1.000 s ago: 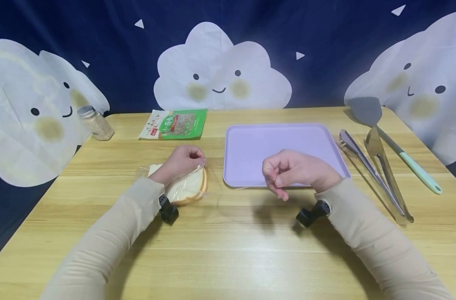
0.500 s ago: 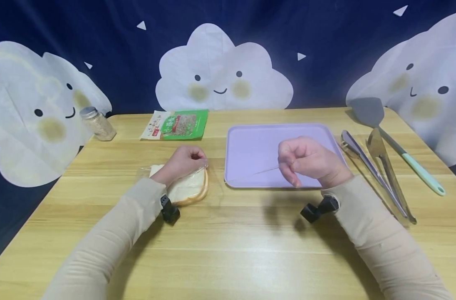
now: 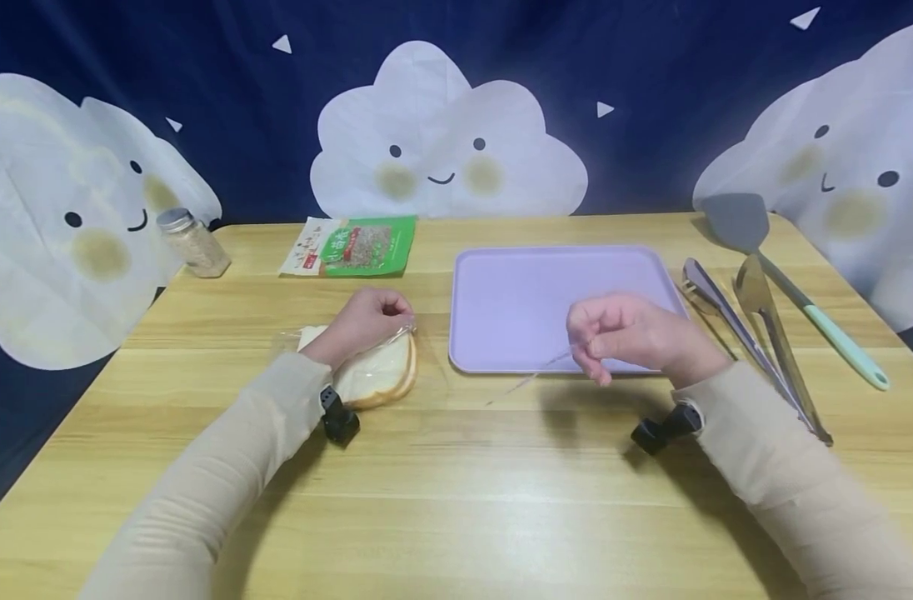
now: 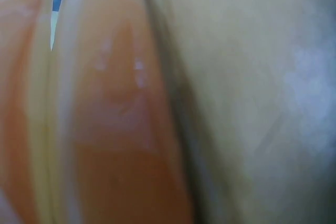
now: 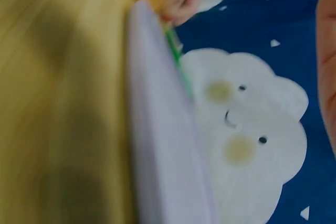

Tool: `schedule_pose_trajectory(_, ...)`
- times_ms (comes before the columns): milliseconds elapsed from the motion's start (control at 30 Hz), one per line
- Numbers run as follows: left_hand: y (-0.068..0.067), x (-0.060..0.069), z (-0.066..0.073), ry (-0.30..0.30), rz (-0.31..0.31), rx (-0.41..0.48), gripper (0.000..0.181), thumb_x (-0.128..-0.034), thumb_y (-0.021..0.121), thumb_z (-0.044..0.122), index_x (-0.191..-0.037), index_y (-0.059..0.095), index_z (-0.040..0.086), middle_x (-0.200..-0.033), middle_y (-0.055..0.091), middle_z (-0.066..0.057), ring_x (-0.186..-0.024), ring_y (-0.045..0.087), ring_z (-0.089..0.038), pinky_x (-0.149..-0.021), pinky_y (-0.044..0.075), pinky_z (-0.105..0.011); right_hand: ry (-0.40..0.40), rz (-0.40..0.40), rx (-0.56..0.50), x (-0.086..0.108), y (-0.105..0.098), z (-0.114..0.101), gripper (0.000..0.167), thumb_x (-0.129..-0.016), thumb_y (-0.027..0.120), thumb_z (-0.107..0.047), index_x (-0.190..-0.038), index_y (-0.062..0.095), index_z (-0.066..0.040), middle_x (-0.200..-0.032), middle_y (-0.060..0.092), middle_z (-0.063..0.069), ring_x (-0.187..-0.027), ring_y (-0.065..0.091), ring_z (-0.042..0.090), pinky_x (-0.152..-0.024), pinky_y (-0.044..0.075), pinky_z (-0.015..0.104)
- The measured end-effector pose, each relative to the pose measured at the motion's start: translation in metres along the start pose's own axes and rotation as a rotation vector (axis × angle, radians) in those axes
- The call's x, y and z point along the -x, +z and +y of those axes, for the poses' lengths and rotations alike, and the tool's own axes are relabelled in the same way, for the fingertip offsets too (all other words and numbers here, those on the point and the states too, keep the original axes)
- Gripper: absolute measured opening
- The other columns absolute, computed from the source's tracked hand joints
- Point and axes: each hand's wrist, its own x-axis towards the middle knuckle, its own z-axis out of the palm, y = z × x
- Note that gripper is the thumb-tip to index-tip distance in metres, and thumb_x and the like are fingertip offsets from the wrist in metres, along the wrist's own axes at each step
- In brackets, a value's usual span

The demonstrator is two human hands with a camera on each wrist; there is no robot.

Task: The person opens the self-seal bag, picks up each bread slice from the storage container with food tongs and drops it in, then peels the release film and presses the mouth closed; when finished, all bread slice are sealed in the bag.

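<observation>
Sliced bread (image 3: 377,371) in a clear plastic wrapper lies on the table at left of centre. My left hand (image 3: 366,321) lies over it and pinches the wrapper's upper right corner between thumb and finger. Blurred bread crust (image 4: 123,103) fills much of the left wrist view. My right hand (image 3: 636,337) is raised over the lower right of the purple tray (image 3: 516,308), its fingers curled. Between its thumb and fingers it pinches a thin clear plastic strip (image 3: 524,383), whose loose end trails down to the left. A bit of the right hand (image 5: 328,66) edges the right wrist view.
Behind the bread lies a green and white seasoning packet (image 3: 359,247). A glass jar (image 3: 196,244) with a grey lid stands at the back left. Metal tongs (image 3: 771,350) and a spatula (image 3: 839,342) with a mint handle lie right of the tray.
My right hand has moved right, away from the bread, and the thin strip now hangs loose from its fingers. My left hand has stayed on the wrapper.
</observation>
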Motion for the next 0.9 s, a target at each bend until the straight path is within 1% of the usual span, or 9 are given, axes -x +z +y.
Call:
schedule_pose_trajectory(100, 0.001, -0.001, 0.000, -0.002, -0.008, 0.006, 0.008, -0.0852, 0.063, 0.013, -0.084, 0.066, 0.006, -0.083, 0.064, -0.005, -0.081, 0.054, -0.017, -0.077, 0.044, -0.029, 0.130, 0.057, 0.095, 0.015, 0.001, -0.001, 0.011, -0.090, 0.040, 0.011, -0.081, 0.041, 0.004, -0.073, 0.058, 0.007, -0.063, 0.057, 0.015, -0.057, 0.051, 0.030)
schedule_pose_trajectory(167, 0.001, -0.001, 0.000, -0.006, -0.009, 0.012, 0.008, -0.0850, 0.063, 0.013, -0.084, 0.066, 0.006, -0.083, 0.064, -0.005, -0.081, 0.054, -0.017, -0.078, 0.043, -0.028, 0.189, 0.072, 0.137, 0.026, -0.001, -0.002, 0.012, -0.088, 0.040, 0.014, -0.082, 0.044, 0.005, -0.075, 0.058, 0.006, -0.064, 0.057, 0.013, -0.057, 0.052, 0.029)
schedule_pose_trajectory(333, 0.000, 0.000, 0.000, -0.008, -0.002, 0.011, 0.007, -0.0847, 0.063, 0.011, -0.084, 0.066, 0.005, -0.084, 0.063, -0.005, -0.082, 0.053, -0.017, -0.078, 0.043, -0.029, 0.362, 0.116, 0.188, 0.049, -0.007, -0.007, 0.009, -0.089, 0.044, 0.011, -0.082, 0.046, 0.006, -0.075, 0.057, 0.002, -0.064, 0.056, 0.010, -0.055, 0.051, 0.028)
schedule_pose_trajectory(467, 0.000, 0.000, 0.000, -0.005, -0.005, 0.010, 0.007, -0.0850, 0.064, 0.012, -0.084, 0.066, 0.005, -0.084, 0.063, -0.005, -0.082, 0.053, -0.017, -0.078, 0.043, -0.029, 0.536, 0.190, 0.257, 0.064, -0.010, -0.008, 0.006, -0.089, 0.049, 0.006, -0.084, 0.050, 0.009, -0.075, 0.057, -0.003, -0.063, 0.057, 0.009, -0.056, 0.051, 0.028)
schedule_pose_trajectory(600, 0.000, -0.001, -0.002, -0.008, -0.007, 0.006, 0.008, -0.0855, 0.064, 0.013, -0.084, 0.066, 0.006, -0.085, 0.063, -0.005, -0.083, 0.053, -0.018, -0.079, 0.042, -0.029, 0.697, 0.243, 0.325, 0.072, -0.008, -0.009, 0.011, -0.088, 0.053, 0.001, -0.091, 0.054, 0.012, -0.074, 0.059, 0.000, -0.064, 0.058, 0.010, -0.058, 0.052, 0.028)
schedule_pose_trajectory(700, 0.000, -0.001, -0.002, -0.005, 0.002, 0.002, 0.008, -0.0862, 0.063, 0.013, -0.084, 0.066, 0.006, -0.085, 0.063, -0.006, -0.083, 0.053, -0.018, -0.079, 0.042, -0.030, 0.787, 0.296, 0.386, 0.074, -0.005, -0.012, 0.015, -0.088, 0.055, -0.003, -0.093, 0.057, 0.011, -0.074, 0.059, 0.005, -0.064, 0.058, 0.012, -0.060, 0.053, 0.029)
schedule_pose_trajectory(800, -0.001, 0.000, -0.001, -0.004, 0.006, 0.001, 0.008, -0.0863, 0.063, 0.012, -0.084, 0.066, 0.005, -0.085, 0.062, -0.006, -0.082, 0.052, -0.018, -0.078, 0.042, -0.029, 0.863, 0.369, 0.450, 0.076, -0.002, -0.014, 0.013, -0.086, 0.058, -0.006, -0.089, 0.059, 0.007, -0.071, 0.059, 0.007, -0.063, 0.058, 0.013, -0.060, 0.053, 0.029)
schedule_pose_trajectory(900, 0.000, -0.001, -0.001, 0.002, 0.002, 0.001, 0.008, -0.0861, 0.063, 0.012, -0.084, 0.066, 0.005, -0.085, 0.062, -0.006, -0.082, 0.052, -0.017, -0.078, 0.042, -0.029, 0.913, 0.431, 0.483, 0.078, 0.003, -0.013, 0.013, -0.083, 0.063, -0.008, -0.082, 0.057, 0.004, -0.066, 0.057, 0.006, -0.058, 0.055, 0.013, -0.055, 0.051, 0.028)
